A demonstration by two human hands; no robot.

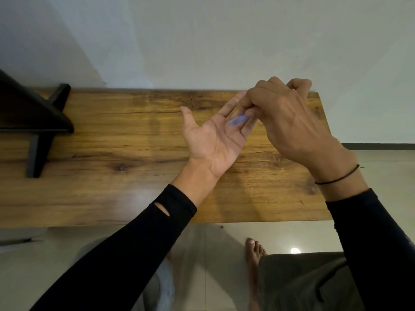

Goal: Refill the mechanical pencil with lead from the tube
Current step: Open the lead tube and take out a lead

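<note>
Right hand (289,122) covers the fingertips of the left hand (213,135) and the upper end of a small blue translucent item (238,120) held between them; motion blur prevents telling whether this is the lead tube or part of the pencil. No lead is discernible. Right hand's fingertips are curled out of sight, so its grip cannot be confirmed. Dark object (33,117) on the desk (134,135) is cut off by the left edge. Both sleeves run out of frame at the bottom.

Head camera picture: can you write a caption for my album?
Over a wooden table, the right hand tips a blurry purple tube onto the open left hand.
</note>
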